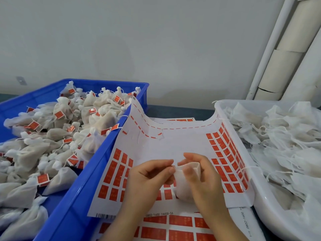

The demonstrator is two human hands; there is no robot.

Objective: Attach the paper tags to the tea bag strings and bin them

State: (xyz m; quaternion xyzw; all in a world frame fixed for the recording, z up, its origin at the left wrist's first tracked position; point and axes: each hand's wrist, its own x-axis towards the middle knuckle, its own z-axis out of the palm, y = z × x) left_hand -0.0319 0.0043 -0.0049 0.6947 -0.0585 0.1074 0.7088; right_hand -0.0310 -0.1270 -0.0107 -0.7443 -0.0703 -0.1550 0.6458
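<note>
At far left, blue bin (83, 188) heaped with tagged tea bags (57, 133), red tags on strings, lying every which way. Beside it, centre, sticker sheet (173, 141) lies curled up against both containers, with blocks of red tags (118, 171) at its left and right and more sheets under it.

Over the sheet, left hand (147, 178) has its fingers curled, thumb and forefinger pinched together on something small and reddish at the bag's neck; tag or string, cannot tell which.

Tea bag (182, 186) sits between the two hands, long axis roughly upright, neck end up at the fingertips and rounded end down towards the sheet; contact with the sheet unclear.

Right hand (199, 174) is curled round the bag's upper end, thumb in front.

At right, white tub (264, 202) full of untagged bags (286, 136) with loose white strings. Pale pipes (284, 58) run up the wall behind.
</note>
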